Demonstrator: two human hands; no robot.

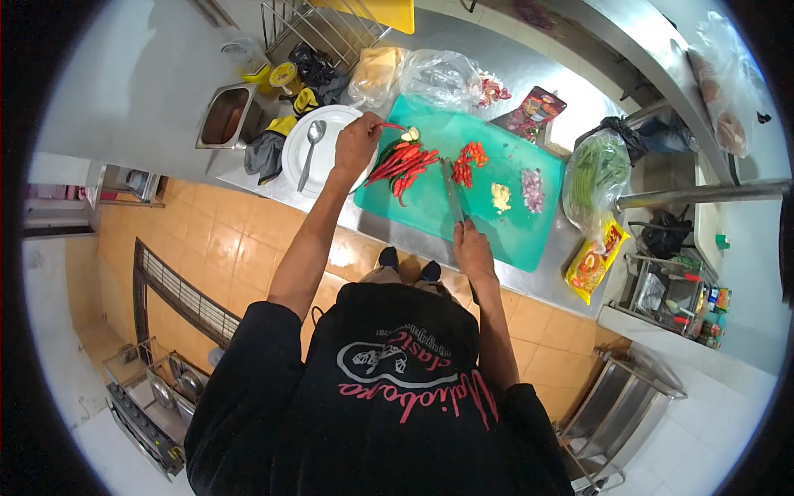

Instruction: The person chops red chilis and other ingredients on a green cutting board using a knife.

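My left hand (357, 142) is closed over the edge of a white plate, pinching a red chili (392, 126) by one end. A metal spoon (311, 154) lies on the plate (291, 165). My right hand (472, 249) grips a knife (453, 195), its blade pointing away over the green cutting board (463, 120). On the board, a pile of whole red chilies (404, 169) lies left of the blade, with a pale garlic-like piece (411, 134) behind it. Chopped red chili (470, 162), pale yellow minced bits (500, 197) and diced purple onion (533, 190) form separate heaps to the right.
Behind the board are clear plastic bags (438, 76) and a dark spice packet (539, 112). A bag of green vegetables (597, 178) and a yellow packet (597, 260) stand at the right. A steel pan (229, 116) and grey-yellow gloves (266, 152) sit at the left.
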